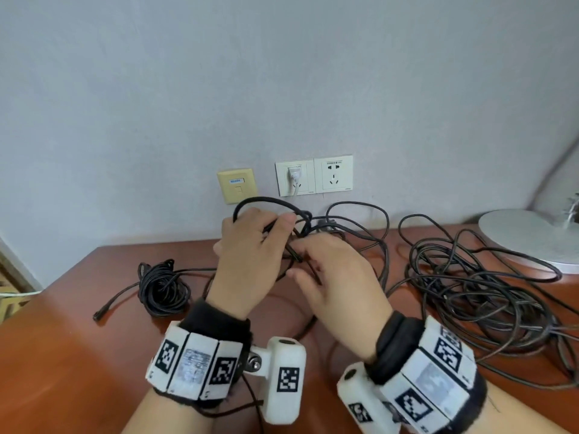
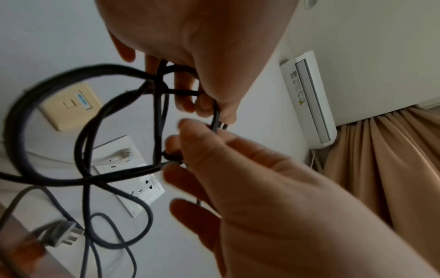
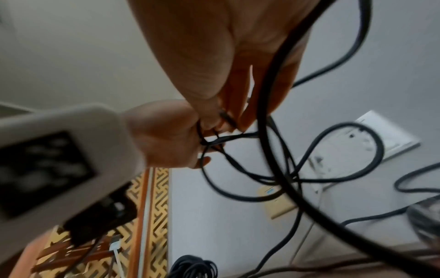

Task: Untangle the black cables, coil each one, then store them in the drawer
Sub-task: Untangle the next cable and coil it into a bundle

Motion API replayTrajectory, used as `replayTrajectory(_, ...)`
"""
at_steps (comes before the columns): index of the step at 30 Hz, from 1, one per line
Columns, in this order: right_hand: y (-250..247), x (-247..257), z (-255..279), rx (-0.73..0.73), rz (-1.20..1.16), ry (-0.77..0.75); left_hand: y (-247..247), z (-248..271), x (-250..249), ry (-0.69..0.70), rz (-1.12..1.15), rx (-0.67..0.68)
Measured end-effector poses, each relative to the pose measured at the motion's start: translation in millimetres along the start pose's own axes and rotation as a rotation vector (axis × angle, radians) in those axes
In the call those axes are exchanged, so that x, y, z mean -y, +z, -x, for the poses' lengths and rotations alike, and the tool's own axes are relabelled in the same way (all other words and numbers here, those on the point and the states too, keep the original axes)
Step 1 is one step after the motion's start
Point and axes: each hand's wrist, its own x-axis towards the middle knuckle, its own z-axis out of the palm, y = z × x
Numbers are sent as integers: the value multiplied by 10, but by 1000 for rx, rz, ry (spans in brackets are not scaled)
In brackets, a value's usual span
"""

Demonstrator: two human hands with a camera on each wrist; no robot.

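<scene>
Above the brown desk [image 1: 94, 355], my left hand [image 1: 275, 233] grips loops of a black cable [image 1: 266, 200]. The loops arch up in front of the wall and meet at a knot [image 1: 308, 219]. My right hand [image 1: 300, 264] is just right of the left and pinches a strand of the same cable. In the left wrist view my left hand [image 2: 214, 107] pinches the strands from above, with the right hand [image 2: 183, 150] reaching in from below. In the right wrist view my right hand [image 3: 228, 118] pinches a thin strand. A coiled black cable [image 1: 163, 286] lies on the desk to the left. No drawer shows.
A large loose tangle of black cables [image 1: 470, 296] covers the right of the desk beside a round grey lamp base [image 1: 529, 239]. On the wall behind are a beige data socket [image 1: 236, 185] and white power outlets [image 1: 314, 175], one with a white plug.
</scene>
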Motion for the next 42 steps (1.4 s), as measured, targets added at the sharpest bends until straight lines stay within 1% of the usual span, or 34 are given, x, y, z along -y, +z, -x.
replayTrajectory(1, -21, -17, -19, 16, 35, -5, 15, 10, -11, 26, 4, 12)
replayTrajectory(3, -47, -62, -44, 5, 17, -34, 12, 22, -39, 77, 2, 5)
replayTrajectory(6, -138, -95, -95, -94, -74, -25, -51, -29, 13, 82, 86, -81)
replayTrajectory(9, -212, -138, -142, -202, -122, 58, -123, -69, 90, 67, 117, -166)
replayTrajectory(11, -239, -165, -152, -233, -191, 130, -157, -94, 156, -58, 260, -174)
replayTrajectory(13, -260, -168, -159, -259, -295, 187, -197, -127, 255, -238, 438, -192)
replayTrajectory(14, -277, -166, -169, -276, -354, 212, -225, -138, 298, -319, 488, -202)
replayTrajectory(15, -290, -169, -184, -294, -417, 242, -262, -141, 337, -385, 502, -193)
replayTrajectory(16, -311, -175, -202, -312, -488, 279, -298, -145, 377, -426, 478, -150)
replayTrajectory(17, -333, -182, -219, -321, -564, 326, -342, -136, 405, -440, 439, -71)
replayTrajectory(19, -379, -205, -242, -297, -687, 417, -399, -117, 441, -404, 359, 155)
replayTrajectory(21, -397, -217, -248, -238, -694, 469, -458, -90, 425, -305, 194, 357)
replayTrajectory(23, -390, -228, -245, -221, -650, 479, -529, -57, 316, -229, 61, 449)
replayTrajectory(25, -389, -237, -245, -214, -597, 472, -647, -29, 125, -196, 21, 488)
replayTrajectory(26, -391, -245, -246, -205, -569, 465, -722, -10, 37, -179, -3, 486)
replayTrajectory(27, -397, -251, -246, -193, -548, 462, -803, 20, -52, -170, -17, 449)
replayTrajectory(28, -402, -254, -246, -181, -537, 466, -877, 48, -115, -176, -10, 360)
replayTrajectory(29, -406, -256, -245, -170, -535, 473, -940, 82, -184, -183, 30, 228)
replayTrajectory(30, -408, -254, -246, -158, -539, 478, -997, 117, -238, -167, 78, 63)
replayTrajectory(31, -406, -247, -247, -145, -546, 482, -1036, 153, -299, -114, 106, -106)
replayTrajectory(32, -401, -235, -247, -130, -560, 487, -1049, 197, -382, -28, 99, -230)
replayTrajectory(33, -396, -221, -245, -115, -580, 494, -1025, 241, -491, 75, 88, -300)
replayTrajectory(34, -391, -203, -244, -100, -606, 502, -966, 280, -586, 183, 92, -289)
replayTrajectory(35, -390, -183, -240, -84, -635, 506, -870, 305, -653, 288, 101, -213)
replayTrajectory(36, -395, -160, -238, -68, -661, 507, -743, 318, -692, 359, 84, -113)
replayTrajectory(37, -402, -140, -236, -48, -677, 498, -602, 326, -693, 404, 50, 16)
replayTrajectory(39, -436, -124, -238, -16, -703, 465, -326, 268, -569, 416, -53, 212)
replayTrajectory(40, -452, -123, -243, 0, -724, 447, -224, 221, -468, 402, -92, 258)
replayTrajectory(42, -472, -146, -252, 36, -768, 409, -102, 132, -254, 388, -180, 258)
